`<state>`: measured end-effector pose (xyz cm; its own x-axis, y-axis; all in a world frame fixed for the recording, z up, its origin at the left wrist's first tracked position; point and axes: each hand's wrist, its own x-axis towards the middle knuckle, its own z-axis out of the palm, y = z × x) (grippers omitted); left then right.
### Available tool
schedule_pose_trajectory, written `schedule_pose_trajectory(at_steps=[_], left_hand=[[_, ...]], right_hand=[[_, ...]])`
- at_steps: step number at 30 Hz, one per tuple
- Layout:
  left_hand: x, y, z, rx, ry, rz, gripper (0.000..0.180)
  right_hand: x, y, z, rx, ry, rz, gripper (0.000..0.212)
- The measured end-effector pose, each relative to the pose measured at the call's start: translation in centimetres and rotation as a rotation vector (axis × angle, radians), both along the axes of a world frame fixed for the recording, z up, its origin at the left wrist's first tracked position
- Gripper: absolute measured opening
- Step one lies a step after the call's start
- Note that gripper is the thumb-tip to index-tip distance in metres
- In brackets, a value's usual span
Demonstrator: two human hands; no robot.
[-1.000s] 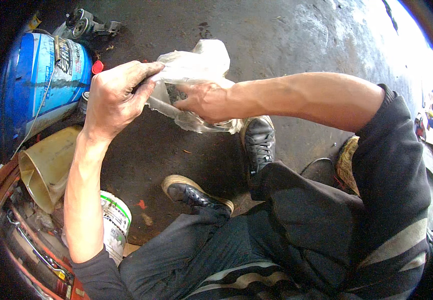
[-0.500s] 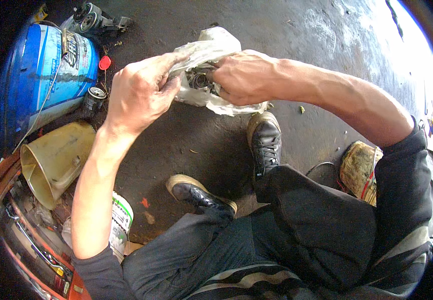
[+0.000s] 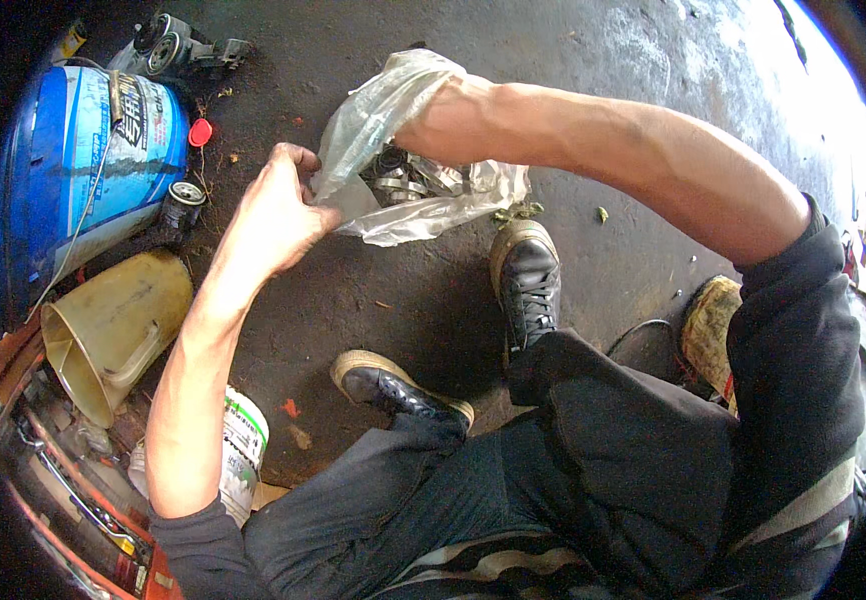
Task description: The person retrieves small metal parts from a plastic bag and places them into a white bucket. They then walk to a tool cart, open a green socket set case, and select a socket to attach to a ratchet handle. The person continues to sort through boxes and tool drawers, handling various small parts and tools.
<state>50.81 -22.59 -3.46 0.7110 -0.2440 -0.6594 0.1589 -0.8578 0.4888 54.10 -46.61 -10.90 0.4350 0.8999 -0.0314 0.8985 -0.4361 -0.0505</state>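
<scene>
A clear plastic bag (image 3: 423,222) hangs over the dark floor ahead of my shoes, its mouth spread wide. My left hand (image 3: 291,205) pinches the bag's left edge between thumb and fingers. Several metal parts (image 3: 401,185), some of them shiny rings or clamps, lie inside the bag. My right hand (image 3: 438,125) reaches down into the bag from the right. Its fingers are hidden behind plastic, so what they touch does not show.
At the left stand a blue drum (image 3: 83,170) and a small round filter (image 3: 186,195). A yellowish jug (image 3: 118,330) lies tipped, near a white bucket (image 3: 245,440) and a red toolbox (image 3: 83,520). Metal pulleys (image 3: 168,50) rest at the far left.
The bag's mouth has opened wider. My right hand has gone deeper into it, its fingers now hidden. My left hand has shifted slightly left and down, still on the plastic.
</scene>
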Motion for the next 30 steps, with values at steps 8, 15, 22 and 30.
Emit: schedule_pose_trajectory(at_steps=[8, 15, 22, 30], left_hand=[[-1.9, -0.5, -0.2, -0.069, -0.041, -0.121, 0.073], [-1.1, 0.8, 1.0, -0.086, 0.048, -0.093, 0.077], [1.1, 1.8, 2.9, -0.091, -0.074, -0.012, 0.079], [2.0, 1.7, 2.1, -0.134, -0.094, 0.053, 0.078]], right_hand=[[-3.5, 5.0, 2.4, -0.304, 0.533, 0.041, 0.026], [-2.2, 3.3, -0.6, -0.434, 0.496, 0.09, 0.018], [-1.5, 2.4, 2.9, -0.33, 0.274, 0.005, 0.016], [-1.5, 5.7, 1.9, -0.233, 0.314, 0.068, 0.033]])
